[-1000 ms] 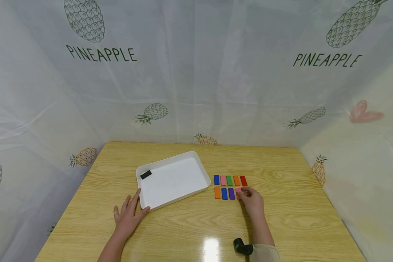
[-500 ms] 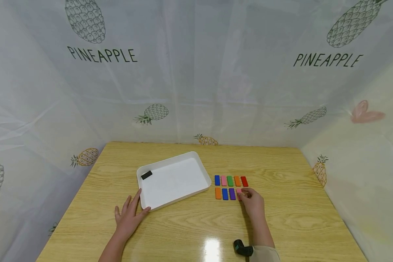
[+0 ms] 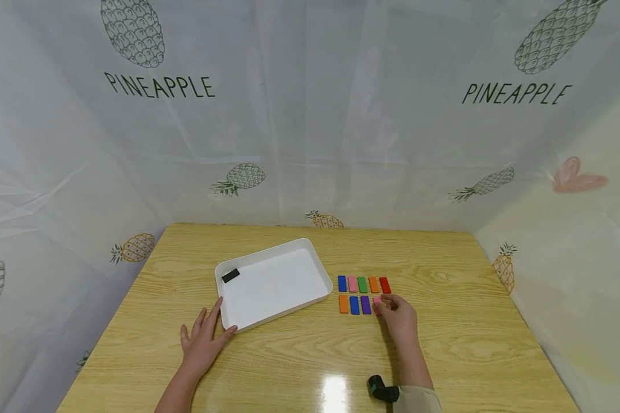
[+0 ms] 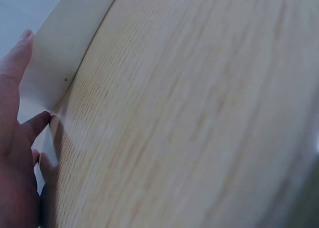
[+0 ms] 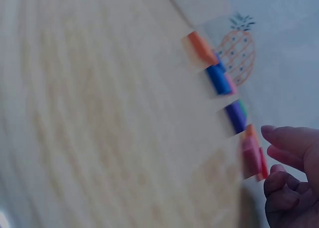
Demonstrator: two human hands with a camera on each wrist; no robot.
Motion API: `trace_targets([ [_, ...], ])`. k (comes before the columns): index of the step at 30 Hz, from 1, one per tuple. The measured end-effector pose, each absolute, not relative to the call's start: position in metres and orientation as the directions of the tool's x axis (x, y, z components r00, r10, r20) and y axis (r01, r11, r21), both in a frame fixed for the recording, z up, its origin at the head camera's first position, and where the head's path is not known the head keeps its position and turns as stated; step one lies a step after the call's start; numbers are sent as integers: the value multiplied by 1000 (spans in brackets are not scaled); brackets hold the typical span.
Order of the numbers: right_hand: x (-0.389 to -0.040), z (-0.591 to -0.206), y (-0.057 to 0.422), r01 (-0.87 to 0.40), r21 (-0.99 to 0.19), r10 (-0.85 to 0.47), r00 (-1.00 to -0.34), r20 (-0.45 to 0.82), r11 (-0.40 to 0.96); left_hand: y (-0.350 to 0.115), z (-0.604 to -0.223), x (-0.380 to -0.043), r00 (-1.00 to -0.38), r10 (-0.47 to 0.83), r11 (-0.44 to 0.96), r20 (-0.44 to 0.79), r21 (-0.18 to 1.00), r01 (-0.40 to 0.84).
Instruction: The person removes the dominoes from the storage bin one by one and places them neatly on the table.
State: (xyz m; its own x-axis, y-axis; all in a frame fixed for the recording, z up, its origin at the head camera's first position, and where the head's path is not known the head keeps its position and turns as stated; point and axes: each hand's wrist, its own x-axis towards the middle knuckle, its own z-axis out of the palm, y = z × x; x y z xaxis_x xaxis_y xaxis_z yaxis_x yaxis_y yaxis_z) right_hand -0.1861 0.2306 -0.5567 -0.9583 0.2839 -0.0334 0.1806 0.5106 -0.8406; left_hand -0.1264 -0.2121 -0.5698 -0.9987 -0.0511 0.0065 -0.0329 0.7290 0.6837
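Fingers of my right hand (image 3: 400, 318) are curled at a pink domino (image 3: 376, 305), right end of the nearer row, partly covered by the thumb. In the right wrist view the right hand's fingertips sit right beside this pink domino (image 5: 251, 155). Left of it lie a purple domino (image 3: 365, 305), a blue domino (image 3: 354, 305) and an orange domino (image 3: 343, 304). My left hand (image 3: 201, 344) rests spread against the near left corner of a white tray (image 3: 284, 312). Its thumb and a finger touch the rim. A black domino (image 3: 231, 276) lies inside the tray.
Behind the nearer row runs a second row: a blue domino (image 3: 342, 284), pink, green, orange and a red domino (image 3: 384, 285). The wooden table (image 3: 289, 367) ends at a pineapple-print curtain (image 3: 392, 172) around the back and sides. A black device (image 3: 383, 390) sits at the right sleeve.
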Motion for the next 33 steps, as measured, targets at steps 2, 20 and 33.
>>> trace_targets([
  [2, -186, -553, 230, 173, -855, 282, -959, -33, 489, -212, -569, -126, -999, -50, 731, 4, 682, -33],
  [20, -184, -505, 158, 41, -972, 108, -994, -16, 230, -213, -571, -126, -999, -49, 737, 20, 676, -23],
  [33, -191, -497, 101, -73, -971, -74, -996, 57, 227, -214, -569, -125, -998, -53, 729, 25, 684, -22],
])
